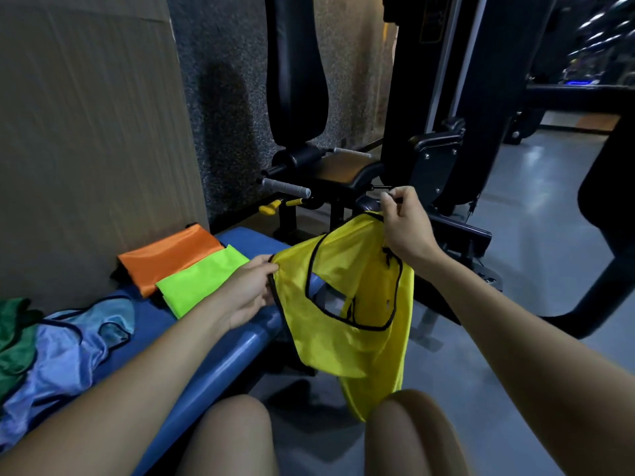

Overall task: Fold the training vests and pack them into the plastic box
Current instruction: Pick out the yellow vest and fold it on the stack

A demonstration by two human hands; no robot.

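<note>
Above my knees, I hold the yellow vest (347, 341) off the blue bench (220, 369), its lower edge hanging down between my legs. My left hand (248, 290) is closed on the left strap, fingers pinching the black trim. My right hand (405, 228) is raised higher, thumb and forefinger pinched on the other strap.

Risks from this position, as I judge them:

1. Uneven hand height. The vest hangs skewed and bunched, so a fold started now would likely come out crooked.
2. Light pinch grips. The fabric looks thin and slippery; one strap slipping free would likely let the vest drop toward the floor.
3. Limited bench space. The folded orange vest (168, 257) and green vest (202, 280) lie just beside my left hand; laying the yellow one down carelessly could disturb them.
4. Loose pale blue vest (68, 352) and dark green vest (13, 334) are unfolded at the left.

No plastic box is visible.
</note>
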